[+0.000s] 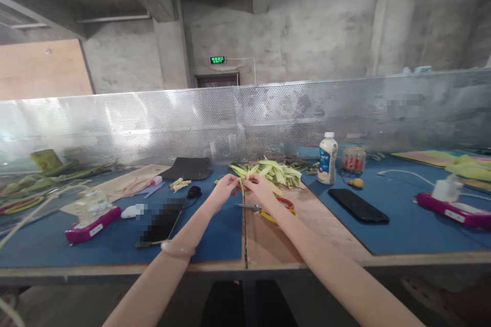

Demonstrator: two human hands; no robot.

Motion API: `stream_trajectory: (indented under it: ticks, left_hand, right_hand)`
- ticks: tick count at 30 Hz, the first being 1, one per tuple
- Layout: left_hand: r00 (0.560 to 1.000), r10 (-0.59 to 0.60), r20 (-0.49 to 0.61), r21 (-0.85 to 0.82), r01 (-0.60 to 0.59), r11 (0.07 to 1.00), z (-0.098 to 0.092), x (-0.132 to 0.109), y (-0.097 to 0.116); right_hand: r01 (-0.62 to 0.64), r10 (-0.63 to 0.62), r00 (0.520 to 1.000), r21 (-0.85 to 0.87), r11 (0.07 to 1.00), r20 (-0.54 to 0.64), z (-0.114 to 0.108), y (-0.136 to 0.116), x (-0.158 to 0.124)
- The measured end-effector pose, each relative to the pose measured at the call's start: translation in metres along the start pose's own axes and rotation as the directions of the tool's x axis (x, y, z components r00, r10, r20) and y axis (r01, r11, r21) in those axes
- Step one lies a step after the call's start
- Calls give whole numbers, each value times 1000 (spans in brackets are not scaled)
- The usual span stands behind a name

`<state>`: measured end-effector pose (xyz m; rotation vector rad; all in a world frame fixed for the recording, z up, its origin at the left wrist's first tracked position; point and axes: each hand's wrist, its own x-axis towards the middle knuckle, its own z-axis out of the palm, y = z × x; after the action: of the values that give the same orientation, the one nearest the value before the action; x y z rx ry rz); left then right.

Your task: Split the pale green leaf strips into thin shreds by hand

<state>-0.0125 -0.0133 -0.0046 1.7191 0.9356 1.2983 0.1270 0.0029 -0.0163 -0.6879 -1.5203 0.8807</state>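
Note:
My left hand [226, 190] and my right hand [260, 188] meet over the middle of the table, fingers closed on a thin pale-green strip [242, 185] between them. Just behind them lies a heap of pale green husk strips [278, 172]. Scissors with red and yellow handles [286, 205] rest on the bare wood board below my right hand, partly hidden by my right forearm; their blades point left. A small bit of red shows near my left fingertips, too small to make out.
Dark phones [358, 205] [161, 222] lie on both sides. A bottle [327, 159] and a jar [353, 159] stand at the back right. Purple power strips [92, 225] [452, 210] sit farther out. A perforated metal screen [268, 117] closes off the back.

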Motion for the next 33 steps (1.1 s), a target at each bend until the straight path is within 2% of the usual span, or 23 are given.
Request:
stream_trajectory:
  ticks: [2, 6, 10, 14, 18, 24, 28, 33]
  left_hand:
    - [1000, -6, -20, 22, 6, 1000, 2, 3, -4]
    - [991, 24, -130, 77, -14, 997, 4, 9, -12]
    - [972, 1, -234, 94, 21, 995, 2, 11, -15]
    - [960, 7, -281, 77, 15, 997, 0, 11, -15]
    - [966, -62, -250, -60, 49, 997, 1, 9, -13]
    - [975, -214, -58, -323, 185, 928, 1, 4, -3]
    - [975, -221, -38, -368, 192, 910, 0, 2, 0]
    - [978, -207, -28, -382, 181, 906, 2, 0, 3]
  right_hand:
    - [-9, 9, 1000, -11, 1000, -9, 1, 1, 1]
    - [-22, 22, 1000, 46, 999, -6, 6, 4, 2]
    - [-70, 53, 994, 190, 979, 93, 12, 4, 2]
    - [-87, 65, 990, 174, 981, 126, 15, 1, -1]
    - [-63, 42, 990, 163, 985, 132, 15, -2, -4]
    - [-46, 36, 995, 103, 994, 93, 10, 5, -1]
    - [76, -73, 992, -17, 997, 100, 9, 8, 0]
    - [217, -206, 976, -202, 955, 75, 10, 4, -2]
